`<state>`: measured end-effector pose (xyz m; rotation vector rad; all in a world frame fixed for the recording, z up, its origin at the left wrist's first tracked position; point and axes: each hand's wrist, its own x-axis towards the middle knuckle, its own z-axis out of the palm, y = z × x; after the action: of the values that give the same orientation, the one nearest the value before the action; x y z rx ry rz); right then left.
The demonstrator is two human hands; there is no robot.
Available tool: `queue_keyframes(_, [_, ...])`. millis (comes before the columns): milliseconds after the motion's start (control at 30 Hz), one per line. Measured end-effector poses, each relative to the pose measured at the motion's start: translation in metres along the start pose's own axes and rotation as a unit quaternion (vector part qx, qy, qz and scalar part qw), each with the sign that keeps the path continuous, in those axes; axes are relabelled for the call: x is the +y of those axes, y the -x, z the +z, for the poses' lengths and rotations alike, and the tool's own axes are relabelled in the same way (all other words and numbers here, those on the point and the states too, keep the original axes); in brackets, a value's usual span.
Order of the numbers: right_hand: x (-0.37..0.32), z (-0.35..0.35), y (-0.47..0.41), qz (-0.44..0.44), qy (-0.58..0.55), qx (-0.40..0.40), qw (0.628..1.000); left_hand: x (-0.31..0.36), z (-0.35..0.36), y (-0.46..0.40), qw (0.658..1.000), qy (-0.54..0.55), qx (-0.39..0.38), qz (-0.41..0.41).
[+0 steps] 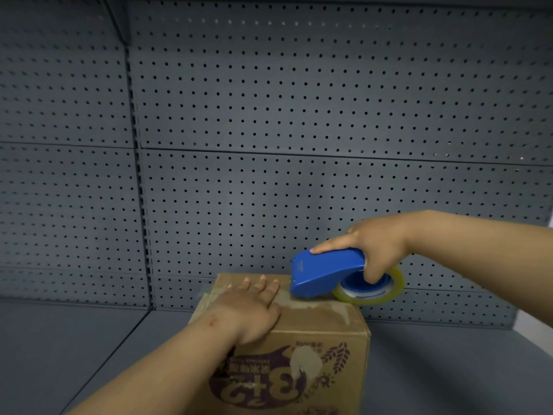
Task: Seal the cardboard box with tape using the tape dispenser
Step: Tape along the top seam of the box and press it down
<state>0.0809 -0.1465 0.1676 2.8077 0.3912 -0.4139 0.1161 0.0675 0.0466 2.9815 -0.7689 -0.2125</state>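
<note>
A brown cardboard box (326, 333) with purple print on its near side stands on a grey shelf, its top flaps closed. My left hand (254, 304) lies flat on the top, fingers spread, pressing down on the left part. My right hand (377, 250) grips a blue tape dispenser (326, 272) holding a roll of clear yellowish tape (389, 295). The dispenser's front edge touches the top of the box near its middle, just right of my left fingertips. A pale strip of tape (323, 307) shows on the top of the box.
A grey perforated back panel (299, 115) rises right behind the box. The grey shelf surface (89, 339) extends left and right of the box. A vertical slotted upright (143, 205) divides the panels at left.
</note>
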Motion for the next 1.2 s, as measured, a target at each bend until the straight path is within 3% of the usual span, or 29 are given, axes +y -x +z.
queue_keyframes(300, [0.026,0.015,0.011,-0.01,-0.035,-0.01,0.999,0.003,-0.001,0.002,1.0,0.003,-0.003,-0.005])
queue_keyframes(933, [0.113,0.073,0.062,-0.001,-0.069,0.05,0.996,0.003,-0.003,-0.002,1.0,0.006,-0.013,-0.015])
queue_keyframes(1200, [0.109,0.076,0.052,0.003,-0.019,0.034,0.999,0.024,-0.018,-0.002,0.982,-0.182,-0.028,-0.03])
